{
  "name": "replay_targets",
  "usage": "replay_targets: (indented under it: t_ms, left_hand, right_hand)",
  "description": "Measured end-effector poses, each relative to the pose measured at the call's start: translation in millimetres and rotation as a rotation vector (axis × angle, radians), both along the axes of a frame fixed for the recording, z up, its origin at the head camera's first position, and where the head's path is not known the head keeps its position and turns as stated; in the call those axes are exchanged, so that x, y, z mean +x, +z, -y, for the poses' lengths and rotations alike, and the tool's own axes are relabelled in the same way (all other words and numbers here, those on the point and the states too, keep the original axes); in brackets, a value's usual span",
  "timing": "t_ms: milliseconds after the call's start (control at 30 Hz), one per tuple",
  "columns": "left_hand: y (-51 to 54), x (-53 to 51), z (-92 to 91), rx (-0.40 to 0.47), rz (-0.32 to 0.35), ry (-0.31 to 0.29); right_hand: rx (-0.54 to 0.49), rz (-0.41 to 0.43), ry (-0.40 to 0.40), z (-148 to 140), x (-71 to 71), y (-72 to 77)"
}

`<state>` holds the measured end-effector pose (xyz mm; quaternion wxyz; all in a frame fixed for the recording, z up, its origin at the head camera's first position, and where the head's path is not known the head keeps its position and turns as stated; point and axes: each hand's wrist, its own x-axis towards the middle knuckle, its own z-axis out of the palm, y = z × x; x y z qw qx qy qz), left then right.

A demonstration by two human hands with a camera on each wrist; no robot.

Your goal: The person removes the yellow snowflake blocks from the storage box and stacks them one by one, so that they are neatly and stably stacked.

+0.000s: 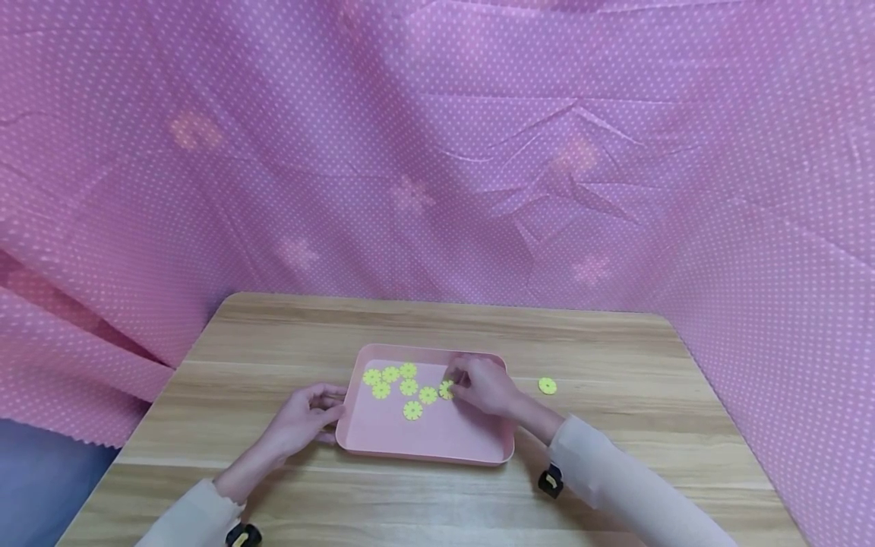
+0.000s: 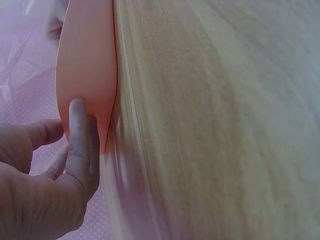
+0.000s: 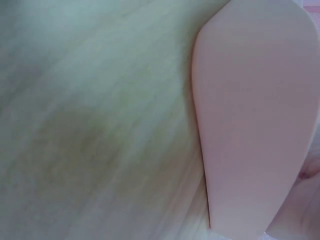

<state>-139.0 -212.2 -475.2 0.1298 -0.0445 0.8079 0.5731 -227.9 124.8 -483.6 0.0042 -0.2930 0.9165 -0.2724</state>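
Note:
A shallow pink tray (image 1: 437, 441) stands on the wooden table, with several yellow notched plastic discs (image 1: 412, 410) lying flat in its left and middle part. My right hand (image 1: 484, 386) reaches over the tray's right side, fingers bent down, and pinches one notched disc (image 1: 446, 390) near the tray floor; the fingers partly cover it. Against the tray's left wall, my left hand (image 1: 301, 422) touches the outside with nearly straight fingers (image 2: 78, 140), thumb near the rim. The right wrist view shows mostly the tray's outer wall (image 3: 255, 115), the fingers hidden behind it.
One more yellow disc (image 1: 548, 386) lies on the table (image 1: 615, 441) to the right of the tray. Pink dotted cloth (image 1: 437, 190) hangs behind the table and along both sides. Black wrist devices (image 1: 551, 481) sit at both cuffs.

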Motion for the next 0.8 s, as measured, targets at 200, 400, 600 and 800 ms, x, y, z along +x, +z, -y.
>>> replay_targets:
  t_ms: [200,400,600,800]
  left_hand:
    - [-0.6,-0.3,-0.4,-0.009,0.0,0.002]
    - [-0.3,-0.4,-1.2,-0.007,0.001,0.005]
    - [0.3,-0.8,-1.8,-0.007,0.002,0.007]
    - [0.6,-1.0,-1.6,0.003,-0.004,0.002]
  right_hand:
    - [-0.022,-0.021,-0.02,-3,2.2,4.3]
    - [-0.068,0.02,-0.022,-7,4.9,7.8]
    - [-0.123,0.119,-0.045,-14,7.4,11.4]
    - [-0.177,0.127,-0.028,-23,9.9,19.9]
